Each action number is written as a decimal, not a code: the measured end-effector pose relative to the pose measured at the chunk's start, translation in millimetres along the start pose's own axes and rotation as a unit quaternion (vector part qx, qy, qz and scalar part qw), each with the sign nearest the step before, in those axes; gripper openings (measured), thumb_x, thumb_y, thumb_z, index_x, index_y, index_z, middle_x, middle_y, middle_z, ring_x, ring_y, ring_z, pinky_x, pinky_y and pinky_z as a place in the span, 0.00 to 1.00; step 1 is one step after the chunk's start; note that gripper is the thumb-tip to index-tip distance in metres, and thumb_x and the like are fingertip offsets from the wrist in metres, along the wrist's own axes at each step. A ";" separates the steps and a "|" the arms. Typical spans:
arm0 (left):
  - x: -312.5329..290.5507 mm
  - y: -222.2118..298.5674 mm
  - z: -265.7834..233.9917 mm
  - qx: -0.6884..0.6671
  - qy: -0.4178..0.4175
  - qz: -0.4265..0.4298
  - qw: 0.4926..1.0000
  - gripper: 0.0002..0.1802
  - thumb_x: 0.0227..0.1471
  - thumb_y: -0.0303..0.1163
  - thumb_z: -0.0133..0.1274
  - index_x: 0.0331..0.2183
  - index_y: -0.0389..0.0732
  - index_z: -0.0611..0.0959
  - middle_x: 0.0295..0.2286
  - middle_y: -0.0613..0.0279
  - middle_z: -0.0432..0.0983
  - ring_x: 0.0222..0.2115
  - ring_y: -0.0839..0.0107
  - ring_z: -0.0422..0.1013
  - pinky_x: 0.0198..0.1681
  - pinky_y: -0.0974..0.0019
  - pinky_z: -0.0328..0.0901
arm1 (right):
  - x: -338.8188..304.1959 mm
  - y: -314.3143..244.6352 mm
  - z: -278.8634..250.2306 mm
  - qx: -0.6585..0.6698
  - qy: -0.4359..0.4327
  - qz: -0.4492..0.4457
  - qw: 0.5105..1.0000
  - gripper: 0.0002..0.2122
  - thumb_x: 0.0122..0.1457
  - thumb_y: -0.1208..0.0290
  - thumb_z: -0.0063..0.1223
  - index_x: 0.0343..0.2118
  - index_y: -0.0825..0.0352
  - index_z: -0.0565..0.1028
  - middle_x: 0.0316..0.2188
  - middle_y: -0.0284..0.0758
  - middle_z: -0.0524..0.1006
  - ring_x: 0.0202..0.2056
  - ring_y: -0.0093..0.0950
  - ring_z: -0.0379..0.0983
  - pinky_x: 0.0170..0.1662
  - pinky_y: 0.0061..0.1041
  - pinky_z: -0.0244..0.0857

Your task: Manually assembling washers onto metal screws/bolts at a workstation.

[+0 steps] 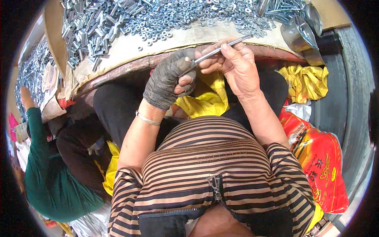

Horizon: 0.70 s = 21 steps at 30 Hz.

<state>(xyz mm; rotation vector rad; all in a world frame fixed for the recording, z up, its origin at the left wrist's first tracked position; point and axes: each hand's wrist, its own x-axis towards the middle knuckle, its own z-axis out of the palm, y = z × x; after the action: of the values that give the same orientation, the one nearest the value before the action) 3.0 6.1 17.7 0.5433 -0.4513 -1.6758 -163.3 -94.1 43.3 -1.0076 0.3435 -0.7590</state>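
Note:
My left hand (169, 79), in a grey knitted glove with bare fingertips, is closed around the lower end of a long, slim metal bolt (208, 55). My right hand (241, 71) is bare and pinches the same bolt farther up between thumb and fingers. The bolt slants up to the right, its far tip sticking out past the right thumb. Both hands are over the near edge of the worktable. Behind them are heaped small nuts and washers (173, 17) and metal sleeves (92, 31). The end inside my left fist is hidden.
Metal cups (298, 33) stand at the table's right, beside long bolts (278, 10). A yellow sack (306, 82) and a red printed bag (321, 170) lie at my right. Left of me, a co-worker in a green sleeve (37, 130) reaches into another heap.

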 end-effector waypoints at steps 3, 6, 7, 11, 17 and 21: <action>1.3 -1.3 6.3 -0.056 0.105 0.049 0.992 0.12 0.58 0.39 0.46 0.36 0.41 0.75 0.18 0.66 0.65 0.11 0.80 0.56 0.14 0.76 0.53 | -4.1 2.4 8.4 -0.218 -0.010 -0.141 0.966 0.05 0.57 0.78 0.50 0.35 0.72 0.73 0.29 0.39 0.77 0.29 0.28 0.75 0.33 0.24 0.72; -4.3 -2.3 3.3 -0.165 0.087 0.093 0.978 0.12 0.58 0.41 0.46 0.35 0.42 0.75 0.23 0.65 0.68 0.17 0.79 0.61 0.17 0.75 0.56 | 0.7 4.2 16.7 -0.442 -0.112 -0.385 0.802 0.08 0.49 0.81 0.56 0.34 0.68 0.75 0.30 0.38 0.75 0.30 0.31 0.73 0.31 0.26 0.68; -4.9 -2.1 4.5 -0.164 0.096 0.097 0.977 0.13 0.58 0.42 0.47 0.35 0.42 0.75 0.22 0.66 0.68 0.16 0.79 0.60 0.17 0.75 0.57 | 0.0 3.7 21.5 -0.496 -0.135 -0.406 0.756 0.09 0.47 0.83 0.57 0.34 0.68 0.75 0.31 0.40 0.74 0.30 0.33 0.73 0.32 0.27 0.68; -5.5 -6.7 5.4 -0.131 0.141 0.086 0.978 0.13 0.57 0.43 0.48 0.34 0.43 0.75 0.18 0.68 0.67 0.14 0.80 0.59 0.16 0.76 0.56 | 8.8 14.4 25.7 -0.538 -0.107 -0.411 0.728 0.13 0.42 0.79 0.63 0.34 0.65 0.76 0.30 0.36 0.73 0.30 0.30 0.72 0.31 0.25 0.67; -1.6 -13.7 -5.1 -0.162 0.039 0.042 0.985 0.11 0.56 0.40 0.49 0.37 0.44 0.76 0.24 0.64 0.72 0.18 0.75 0.65 0.24 0.74 0.64 | 4.5 2.1 48.7 -0.348 -0.096 -0.425 0.830 0.29 0.46 0.49 0.59 0.42 0.70 0.69 0.40 0.48 0.71 0.41 0.46 0.69 0.45 0.37 0.64; 9.6 -9.8 -7.4 0.752 0.026 0.229 0.618 0.22 0.47 0.28 0.53 0.46 0.38 0.73 0.40 0.57 0.72 0.46 0.61 0.67 0.49 0.63 0.63 | 28.1 18.6 36.4 -0.475 -0.072 -0.393 0.784 0.29 0.47 0.48 0.59 0.43 0.69 0.68 0.39 0.45 0.71 0.41 0.45 0.69 0.46 0.36 0.63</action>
<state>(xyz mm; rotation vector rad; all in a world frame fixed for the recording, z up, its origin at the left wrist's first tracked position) -1.8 -1.7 5.1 1.4890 -1.8075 -0.3985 -114.7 -85.3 48.1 -2.2420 0.1388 -1.2895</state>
